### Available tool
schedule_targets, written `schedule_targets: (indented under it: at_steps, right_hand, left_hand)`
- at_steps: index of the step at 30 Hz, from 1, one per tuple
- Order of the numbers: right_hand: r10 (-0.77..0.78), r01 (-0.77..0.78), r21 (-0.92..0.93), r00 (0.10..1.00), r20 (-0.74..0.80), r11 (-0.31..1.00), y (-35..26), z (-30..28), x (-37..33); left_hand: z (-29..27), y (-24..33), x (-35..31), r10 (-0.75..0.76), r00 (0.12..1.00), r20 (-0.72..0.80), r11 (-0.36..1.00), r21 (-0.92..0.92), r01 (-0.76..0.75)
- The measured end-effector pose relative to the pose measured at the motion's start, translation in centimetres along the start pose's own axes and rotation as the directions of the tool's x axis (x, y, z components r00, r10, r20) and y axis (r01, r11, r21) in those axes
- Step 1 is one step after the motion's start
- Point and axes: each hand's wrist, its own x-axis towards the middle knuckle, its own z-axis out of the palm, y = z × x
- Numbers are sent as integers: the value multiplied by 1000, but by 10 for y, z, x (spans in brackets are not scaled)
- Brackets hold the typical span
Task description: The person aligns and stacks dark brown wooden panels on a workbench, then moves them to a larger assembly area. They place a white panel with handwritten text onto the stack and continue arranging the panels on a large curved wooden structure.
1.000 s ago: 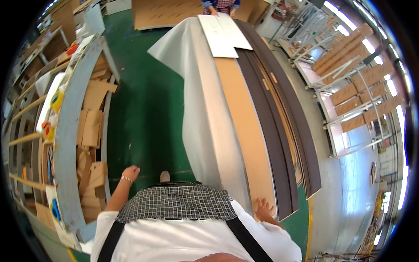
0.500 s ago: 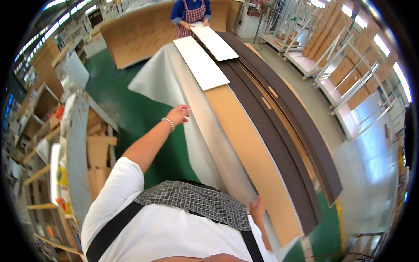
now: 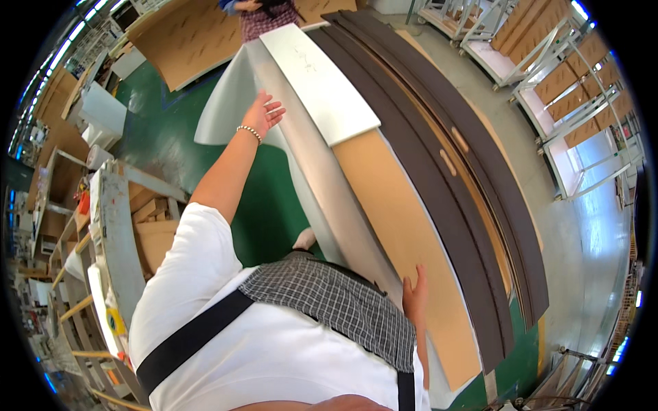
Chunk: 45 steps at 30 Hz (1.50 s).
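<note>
My left hand [image 3: 263, 114] is stretched forward with its fingers spread and nothing in it. It is over a translucent plastic sheet [image 3: 223, 109], beside the long edge of a white panel [image 3: 317, 82]. That panel lies on the far end of a long tan board [image 3: 404, 219]. Close to my body, my right hand [image 3: 414, 296] is at the board's left edge, thumb and fingers apart, holding nothing I can see. Whether it touches the board I cannot tell. The sheet runs along the board's left side and hangs down.
Long dark brown panels [image 3: 439, 212] lie to the right of the board. A co-worker [image 3: 267, 19] in a checked apron stands at the far end. Wheeled racks [image 3: 507, 58] with cardboard are at the right. A wooden-framed cart [image 3: 113, 226] stands at the left.
My left hand has moved forward and its fingers have spread. My right hand has shifted up onto the board's edge. Only one white panel shows now; the second has left the dark panels.
</note>
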Motion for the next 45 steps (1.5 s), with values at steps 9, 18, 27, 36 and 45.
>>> schedule_targets:
  at_steps: [9,18,27,36,45]
  right_hand:
    - [336,-337,5,937,-99,941,-65,58,44]
    - [259,-263,-102,964,-52,959,-157,79,122]
    - [235,-237,-109,972,-28,965,-156,98,138]
    - [16,5,-221,995,94,975,-248,98,207]
    - [-327,351,-218,935,139,911,-302,109,258]
  left_hand:
    - [-66,97,161,109,977,-184,922,-350,-169]
    - [-105,163,231,156,973,-173,869,-444,-218]
    - [-126,215,260,107,964,-242,788,-570,-231]
    - [-113,278,230,8,951,-310,395,-873,-288]
    - [-90,165,156,160,793,-587,424,-685,-593]
